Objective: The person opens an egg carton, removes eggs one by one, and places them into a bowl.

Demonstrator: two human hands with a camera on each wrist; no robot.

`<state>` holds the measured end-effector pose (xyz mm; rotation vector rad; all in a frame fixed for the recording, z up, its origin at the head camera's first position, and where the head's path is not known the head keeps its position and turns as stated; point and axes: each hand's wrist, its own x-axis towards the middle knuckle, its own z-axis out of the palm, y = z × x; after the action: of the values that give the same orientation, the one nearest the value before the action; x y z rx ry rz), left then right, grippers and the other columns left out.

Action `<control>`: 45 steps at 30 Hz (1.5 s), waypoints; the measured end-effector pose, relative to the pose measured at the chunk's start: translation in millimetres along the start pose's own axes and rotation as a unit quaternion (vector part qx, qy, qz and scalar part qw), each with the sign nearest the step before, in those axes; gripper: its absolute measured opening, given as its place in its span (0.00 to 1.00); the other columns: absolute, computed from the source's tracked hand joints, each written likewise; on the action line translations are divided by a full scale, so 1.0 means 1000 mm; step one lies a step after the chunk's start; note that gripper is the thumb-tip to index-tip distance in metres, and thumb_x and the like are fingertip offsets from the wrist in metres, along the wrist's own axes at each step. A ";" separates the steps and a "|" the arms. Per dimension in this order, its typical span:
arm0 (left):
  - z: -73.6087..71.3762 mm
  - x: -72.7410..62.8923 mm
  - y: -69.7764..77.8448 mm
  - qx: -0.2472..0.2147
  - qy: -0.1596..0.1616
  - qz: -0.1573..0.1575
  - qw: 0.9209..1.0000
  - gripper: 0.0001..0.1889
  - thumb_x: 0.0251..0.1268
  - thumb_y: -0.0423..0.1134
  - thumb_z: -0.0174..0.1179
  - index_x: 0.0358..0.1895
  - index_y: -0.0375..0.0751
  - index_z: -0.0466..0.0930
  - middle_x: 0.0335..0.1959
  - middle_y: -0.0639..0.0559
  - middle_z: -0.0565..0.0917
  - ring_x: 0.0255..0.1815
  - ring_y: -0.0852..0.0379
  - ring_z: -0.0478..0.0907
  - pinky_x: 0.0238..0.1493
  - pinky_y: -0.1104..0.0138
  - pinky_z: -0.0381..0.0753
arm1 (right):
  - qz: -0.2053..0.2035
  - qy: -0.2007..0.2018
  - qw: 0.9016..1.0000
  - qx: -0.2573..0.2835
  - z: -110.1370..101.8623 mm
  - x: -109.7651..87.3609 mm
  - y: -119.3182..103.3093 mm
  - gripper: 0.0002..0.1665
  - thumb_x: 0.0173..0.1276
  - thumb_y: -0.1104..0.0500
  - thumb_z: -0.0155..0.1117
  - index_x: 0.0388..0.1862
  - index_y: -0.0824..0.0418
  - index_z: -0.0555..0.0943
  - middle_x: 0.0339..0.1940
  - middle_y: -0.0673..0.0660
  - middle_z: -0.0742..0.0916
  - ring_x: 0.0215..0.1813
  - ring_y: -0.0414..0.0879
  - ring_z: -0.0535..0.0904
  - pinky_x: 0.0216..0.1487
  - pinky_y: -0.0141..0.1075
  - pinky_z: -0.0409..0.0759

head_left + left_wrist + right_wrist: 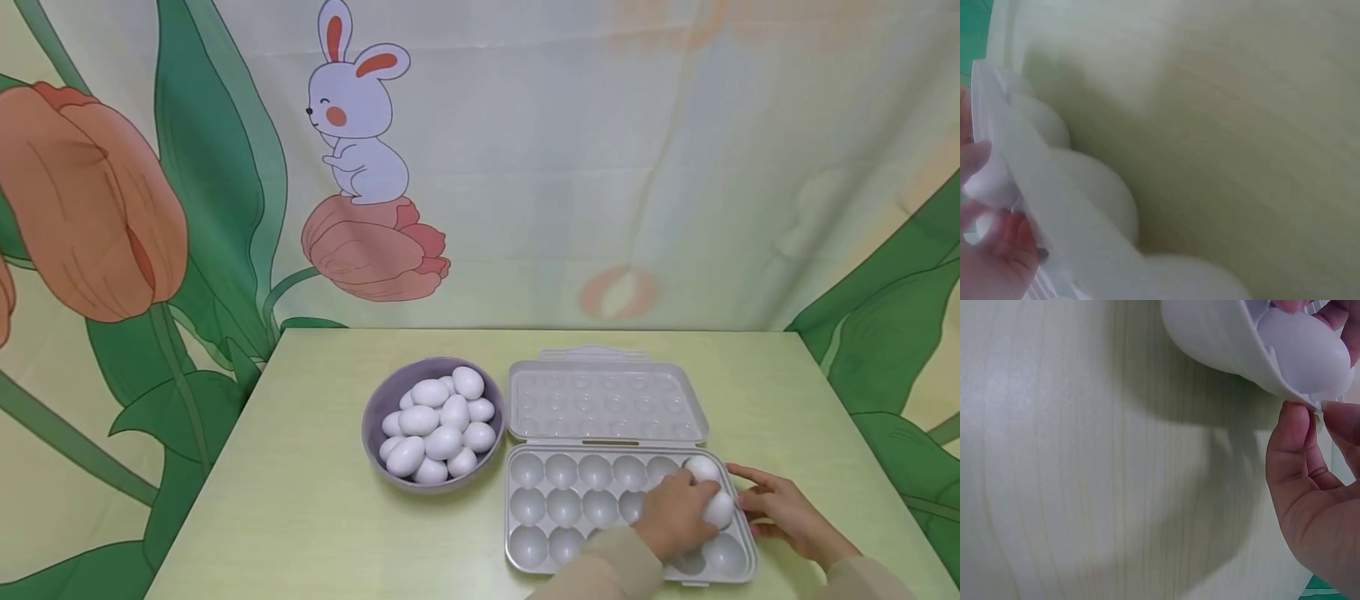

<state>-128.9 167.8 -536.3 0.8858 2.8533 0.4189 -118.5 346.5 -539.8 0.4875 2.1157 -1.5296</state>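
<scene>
A light grey plastic egg box point(600, 530) with rows of round cups lies unfolded on the table. One white egg point(702, 469) sits in its far right cup. My left hand point(678, 512) reaches over the box and grips another white egg point(720, 510) at the right-hand cups of the middle row. At the box's right edge, my right hand point(787, 517) pinches the rim between thumb and fingers point(1294, 425), as the right wrist view shows. The left wrist view has fingers point(975, 156) around an egg point(991, 184). My left hand hides some cups.
A mauve-grey bowl point(372, 396) piled with several white eggs point(442, 442) stands left of the box. The box's lid point(607, 400) lies folded back behind its tray. A printed curtain point(525, 208) hangs along the table's far edge.
</scene>
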 end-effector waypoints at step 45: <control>-0.046 0.009 -0.017 -0.277 0.013 -0.113 0.954 0.17 0.36 0.50 0.65 0.31 0.48 0.72 0.21 0.61 0.72 0.21 0.66 0.66 0.22 0.77 0.66 | -0.017 -0.008 1.000 0.006 -0.001 0.000 0.003 0.37 0.61 0.62 0.51 0.67 0.65 0.51 0.32 0.53 0.78 0.33 0.44 0.75 0.32 0.37 0.75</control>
<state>-154.4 148.7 -497.8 0.4425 2.5826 1.1256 -117.4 348.5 -541.9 0.4440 2.1156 -1.5601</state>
